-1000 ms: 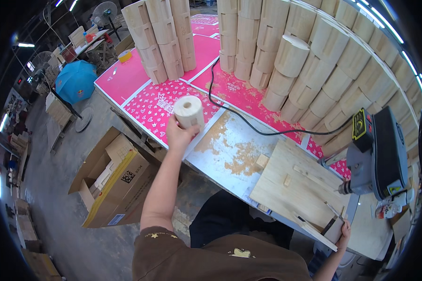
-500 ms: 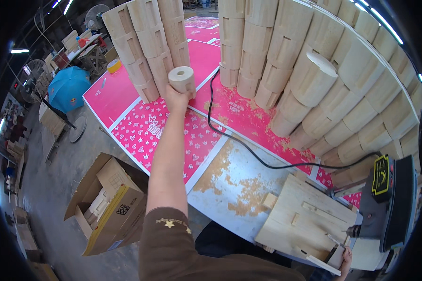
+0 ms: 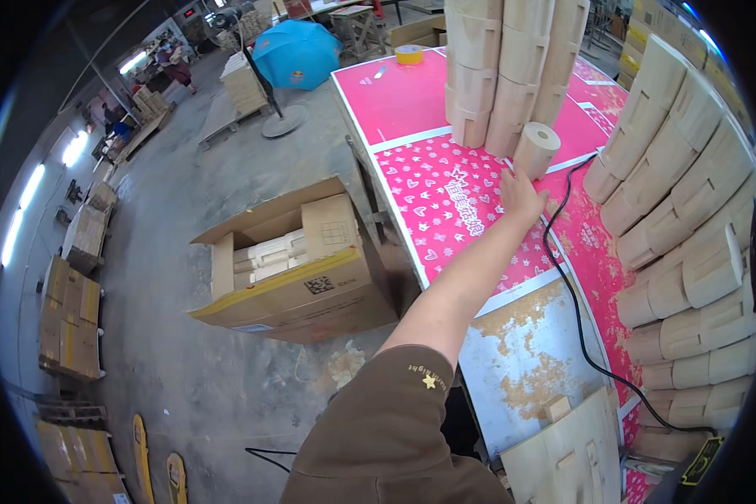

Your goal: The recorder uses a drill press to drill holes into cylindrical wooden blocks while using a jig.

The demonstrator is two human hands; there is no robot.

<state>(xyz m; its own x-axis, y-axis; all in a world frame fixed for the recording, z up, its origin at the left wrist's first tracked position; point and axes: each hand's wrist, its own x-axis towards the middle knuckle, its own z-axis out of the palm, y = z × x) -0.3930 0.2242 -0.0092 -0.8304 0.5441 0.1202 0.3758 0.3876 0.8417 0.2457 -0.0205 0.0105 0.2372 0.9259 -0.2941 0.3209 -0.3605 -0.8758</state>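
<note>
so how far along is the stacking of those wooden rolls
Done: a tall stack of wooden rolls stands on the pink table. In hand: the left hand sits just below one roll beside the stack. Left: more rolls lie piled at right.

floor: grey concrete [image 3: 193, 252] | light: ceiling strips [image 3: 13, 235] | furniture: pink-topped table [image 3: 412, 101] | open cardboard box [image 3: 302, 286]

Single head-worn fisheye, high above the pink table [image 3: 445, 126], facing down-forward.

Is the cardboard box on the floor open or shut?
Open. The cardboard box has its flaps folded outward, and pale rolled pieces show inside it.
</note>
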